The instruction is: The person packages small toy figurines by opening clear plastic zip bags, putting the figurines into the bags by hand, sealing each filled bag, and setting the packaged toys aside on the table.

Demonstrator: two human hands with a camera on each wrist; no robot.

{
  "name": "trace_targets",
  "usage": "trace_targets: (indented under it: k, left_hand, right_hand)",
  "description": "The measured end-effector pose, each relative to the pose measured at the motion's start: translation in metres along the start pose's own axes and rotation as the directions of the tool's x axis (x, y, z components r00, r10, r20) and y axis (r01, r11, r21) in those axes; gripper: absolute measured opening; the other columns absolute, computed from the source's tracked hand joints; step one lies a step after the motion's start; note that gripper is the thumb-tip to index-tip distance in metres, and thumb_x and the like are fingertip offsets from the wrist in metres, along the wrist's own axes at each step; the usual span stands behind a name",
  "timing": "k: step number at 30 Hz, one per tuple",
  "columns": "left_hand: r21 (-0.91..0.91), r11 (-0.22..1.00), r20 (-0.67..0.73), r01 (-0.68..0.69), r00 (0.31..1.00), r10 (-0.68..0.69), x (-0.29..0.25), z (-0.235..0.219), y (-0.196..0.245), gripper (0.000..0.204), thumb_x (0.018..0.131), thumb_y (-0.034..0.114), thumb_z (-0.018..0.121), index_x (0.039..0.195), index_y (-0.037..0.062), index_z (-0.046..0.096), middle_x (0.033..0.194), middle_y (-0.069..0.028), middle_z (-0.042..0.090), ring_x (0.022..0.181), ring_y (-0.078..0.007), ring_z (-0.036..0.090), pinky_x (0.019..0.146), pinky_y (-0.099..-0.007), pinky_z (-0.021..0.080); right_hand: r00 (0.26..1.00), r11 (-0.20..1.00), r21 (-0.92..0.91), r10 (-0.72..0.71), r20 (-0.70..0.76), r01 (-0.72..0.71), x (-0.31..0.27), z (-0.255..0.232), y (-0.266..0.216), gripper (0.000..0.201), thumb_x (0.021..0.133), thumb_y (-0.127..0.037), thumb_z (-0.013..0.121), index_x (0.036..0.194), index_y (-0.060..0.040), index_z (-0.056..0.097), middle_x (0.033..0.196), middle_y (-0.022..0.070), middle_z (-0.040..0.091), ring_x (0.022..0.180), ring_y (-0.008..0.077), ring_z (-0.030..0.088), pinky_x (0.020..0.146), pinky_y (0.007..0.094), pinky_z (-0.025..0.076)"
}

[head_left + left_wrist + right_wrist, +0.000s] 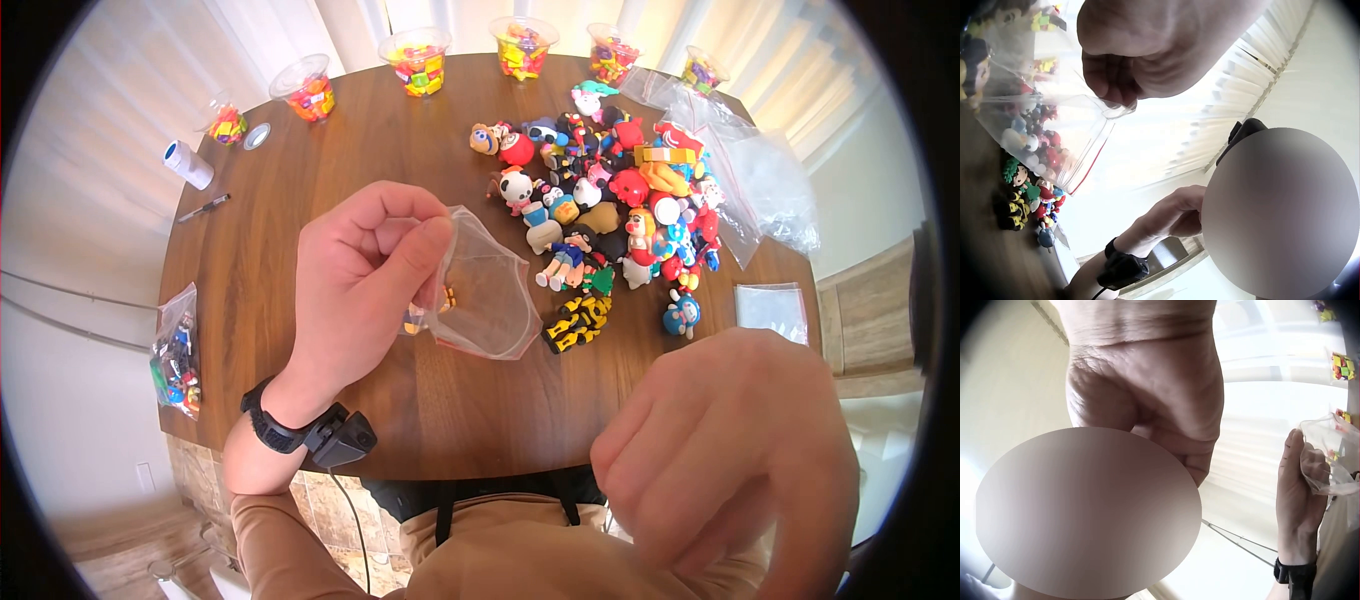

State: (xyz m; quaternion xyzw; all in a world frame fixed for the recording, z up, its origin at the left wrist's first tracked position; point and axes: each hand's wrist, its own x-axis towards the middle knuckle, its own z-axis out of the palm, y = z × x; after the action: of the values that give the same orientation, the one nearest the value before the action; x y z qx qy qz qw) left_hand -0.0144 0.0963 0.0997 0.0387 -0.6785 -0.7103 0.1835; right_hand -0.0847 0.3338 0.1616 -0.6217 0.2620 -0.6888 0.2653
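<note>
My left hand (365, 285) pinches the rim of a clear plastic bag (490, 300) between thumb and fingers, above the table. Orange and yellow bits show at the bag near my fingers; whether they lie inside or behind it, I cannot tell. In the left wrist view, the bag (1088, 140) hangs from the left hand (1147, 50), with figures visible through it. My right hand (730, 450) is raised close to the head camera, its fingers curled, its fingertips hidden and nothing visible in it. A pile of toy figures (600, 215) lies beyond the bag, with a yellow-and-black figure (577, 323) nearest.
Several clear cups of colourful pieces, one of them a cup (415, 65), line the far edge. Clear bags (770, 190) lie at the right, near a flat packet (772, 312). At the left are a filled bag (177, 355), a pen (205, 207) and a white cylinder (188, 165).
</note>
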Motion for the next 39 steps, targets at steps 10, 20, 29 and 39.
trace_targets:
  k: [10,20,29,39]
  left_hand:
    - [0.029,0.999,-0.021,0.018,1.000,-0.018,0.000,0.001,0.005,0.007,0.097,0.003,0.059,0.100,-0.0024,0.061,0.067,0.0002,0.061,0.056,-0.0035,0.054,0.051,-0.0190,0.040]
    - [0.011,1.000,-0.009,0.001,1.000,-0.001,-0.001,0.001,0.001,0.005,0.097,0.002,0.058,0.098,-0.0018,0.061,0.067,0.0005,0.061,0.056,-0.0032,0.053,0.051,-0.0190,0.040]
    - [-0.003,1.000,-0.031,0.009,0.999,-0.009,0.000,0.001,0.000,0.006,0.097,0.002,0.059,0.099,-0.0021,0.062,0.068,0.0002,0.061,0.056,-0.0033,0.054,0.051,-0.0189,0.041]
    - [0.041,0.999,-0.119,-0.027,0.992,0.031,0.005,-0.006,0.001,0.008,0.095,0.004,0.062,0.099,-0.0023,0.064,0.067,0.0012,0.061,0.055,-0.0031,0.054,0.051,-0.0185,0.041]
  right_hand:
    - [0.981,0.998,0.028,0.052,0.186,-0.059,0.028,-0.018,0.008,0.012,0.084,-0.001,0.067,0.085,-0.0078,0.057,0.059,0.0042,0.043,0.043,0.0179,0.039,0.040,0.0304,0.026]
    - [0.863,0.932,0.240,0.125,0.489,-0.271,0.020,-0.029,0.001,0.017,0.089,0.000,0.055,0.075,-0.0082,0.050,0.073,0.0146,0.051,0.056,0.0273,0.048,0.048,0.0356,0.036]
    - [0.902,0.965,0.142,0.145,0.406,-0.219,0.029,-0.032,-0.001,0.015,0.089,-0.002,0.055,0.075,-0.0064,0.052,0.073,0.0165,0.055,0.055,0.0271,0.052,0.047,0.0353,0.038]
    - [0.978,0.812,-0.559,-0.064,0.198,0.166,-0.008,-0.063,0.013,0.007,0.081,-0.005,0.062,0.080,0.0020,0.061,0.067,0.0131,0.062,0.051,0.0256,0.057,0.044,0.0378,0.044]
